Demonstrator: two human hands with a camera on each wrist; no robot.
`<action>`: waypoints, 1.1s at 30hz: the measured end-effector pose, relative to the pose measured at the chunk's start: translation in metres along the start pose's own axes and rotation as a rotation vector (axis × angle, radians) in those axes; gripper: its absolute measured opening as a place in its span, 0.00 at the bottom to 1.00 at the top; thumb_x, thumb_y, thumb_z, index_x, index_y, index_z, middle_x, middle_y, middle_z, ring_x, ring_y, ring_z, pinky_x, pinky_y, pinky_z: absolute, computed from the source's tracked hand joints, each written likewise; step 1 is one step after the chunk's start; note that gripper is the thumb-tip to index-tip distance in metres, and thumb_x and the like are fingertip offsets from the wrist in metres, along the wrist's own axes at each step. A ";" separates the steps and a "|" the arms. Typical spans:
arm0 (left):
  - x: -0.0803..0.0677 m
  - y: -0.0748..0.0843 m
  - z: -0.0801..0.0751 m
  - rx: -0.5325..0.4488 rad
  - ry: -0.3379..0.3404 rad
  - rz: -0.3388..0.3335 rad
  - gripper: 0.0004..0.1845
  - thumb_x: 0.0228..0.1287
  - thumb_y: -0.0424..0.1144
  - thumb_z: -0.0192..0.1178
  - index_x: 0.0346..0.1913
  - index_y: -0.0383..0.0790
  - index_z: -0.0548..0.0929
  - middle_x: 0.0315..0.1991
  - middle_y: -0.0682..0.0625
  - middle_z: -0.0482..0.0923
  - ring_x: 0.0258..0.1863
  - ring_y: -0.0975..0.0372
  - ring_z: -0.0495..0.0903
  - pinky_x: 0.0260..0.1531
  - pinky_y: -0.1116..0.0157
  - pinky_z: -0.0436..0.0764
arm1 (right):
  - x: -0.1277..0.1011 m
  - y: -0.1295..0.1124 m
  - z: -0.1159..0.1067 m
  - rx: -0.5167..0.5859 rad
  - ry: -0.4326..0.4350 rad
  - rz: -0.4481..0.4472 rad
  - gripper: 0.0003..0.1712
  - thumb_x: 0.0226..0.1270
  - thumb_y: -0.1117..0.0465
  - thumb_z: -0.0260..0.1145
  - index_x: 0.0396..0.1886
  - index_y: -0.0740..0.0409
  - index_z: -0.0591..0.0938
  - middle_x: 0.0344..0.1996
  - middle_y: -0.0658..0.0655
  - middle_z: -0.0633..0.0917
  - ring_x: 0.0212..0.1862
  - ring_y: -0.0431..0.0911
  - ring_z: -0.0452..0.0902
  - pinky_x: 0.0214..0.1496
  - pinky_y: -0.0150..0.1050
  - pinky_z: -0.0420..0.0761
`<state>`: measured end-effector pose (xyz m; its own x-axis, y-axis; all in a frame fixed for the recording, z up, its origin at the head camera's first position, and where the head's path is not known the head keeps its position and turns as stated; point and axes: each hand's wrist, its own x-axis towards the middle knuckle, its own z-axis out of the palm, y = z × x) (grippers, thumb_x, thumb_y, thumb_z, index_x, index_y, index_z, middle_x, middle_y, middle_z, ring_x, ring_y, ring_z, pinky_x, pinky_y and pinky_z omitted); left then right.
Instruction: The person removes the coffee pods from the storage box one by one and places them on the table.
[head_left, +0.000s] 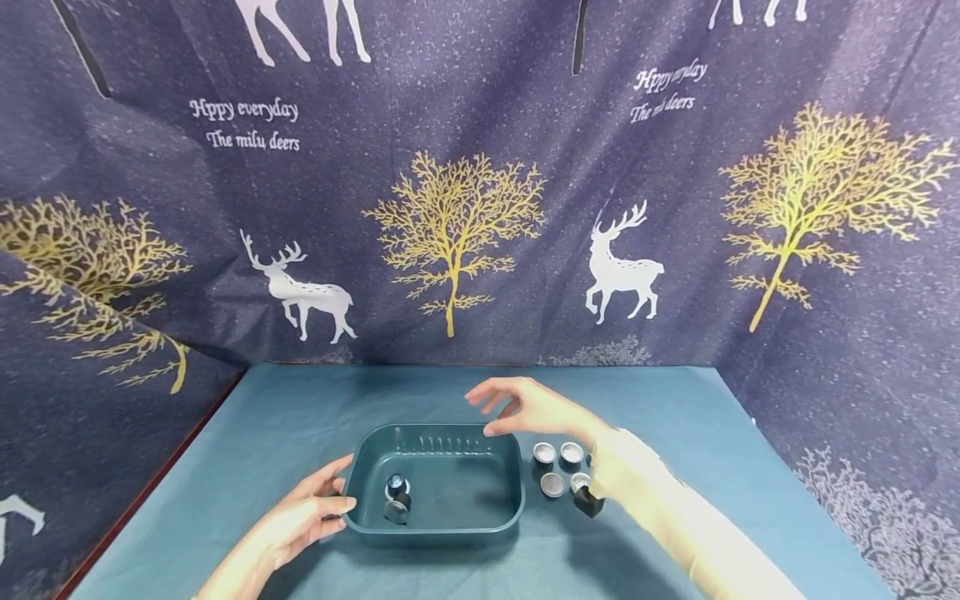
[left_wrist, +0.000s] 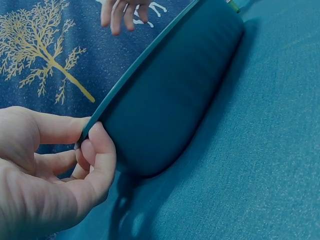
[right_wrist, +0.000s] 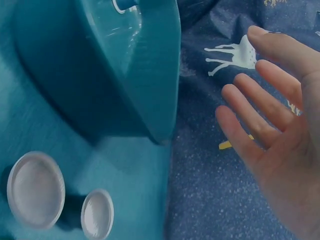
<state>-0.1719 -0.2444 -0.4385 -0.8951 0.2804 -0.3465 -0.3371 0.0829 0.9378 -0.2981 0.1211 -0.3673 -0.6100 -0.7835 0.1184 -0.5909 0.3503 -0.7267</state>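
Observation:
A dark teal plastic tray (head_left: 438, 430) lies in the middle of the table, and two small metal-topped capsules (head_left: 397, 498) rest on its floor near the left wall. My left hand (head_left: 341, 493) pinches the tray's left rim; in the left wrist view the thumb (left_wrist: 102, 150) presses the outer wall of the tray (left_wrist: 170, 95). My right hand (head_left: 487, 412) hovers open above the tray's far right corner and holds nothing. In the right wrist view its fingers (right_wrist: 255, 107) are spread in the air beside the tray (right_wrist: 135, 75).
Several silver-topped capsules (head_left: 558, 467) stand on the teal cloth right of the tray, two of them (right_wrist: 35, 189) in the right wrist view. A dark capsule (head_left: 588, 502) lies by my right wrist. A dark blue backdrop (head_left: 450, 250) with deer and trees closes three sides.

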 end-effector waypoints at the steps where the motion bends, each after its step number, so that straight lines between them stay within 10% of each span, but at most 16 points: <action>1: 0.000 0.000 0.000 0.000 0.000 0.002 0.46 0.68 0.33 0.59 0.79 0.35 0.40 0.42 0.53 0.61 0.37 0.65 0.72 0.40 0.66 0.78 | 0.004 0.000 0.001 0.006 -0.002 0.001 0.29 0.63 0.57 0.72 0.63 0.42 0.77 0.58 0.51 0.82 0.56 0.46 0.81 0.54 0.40 0.83; 33: -0.001 0.002 0.001 0.000 -0.003 0.008 0.45 0.69 0.34 0.58 0.79 0.35 0.41 0.41 0.53 0.60 0.38 0.63 0.69 0.40 0.65 0.78 | 0.092 -0.003 0.053 0.044 -0.160 -0.116 0.28 0.63 0.61 0.71 0.64 0.51 0.78 0.62 0.55 0.80 0.58 0.52 0.80 0.55 0.35 0.81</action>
<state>-0.1715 -0.2433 -0.4362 -0.8969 0.2840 -0.3389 -0.3299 0.0808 0.9406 -0.3241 0.0212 -0.3895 -0.4456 -0.8900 0.0970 -0.6270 0.2329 -0.7434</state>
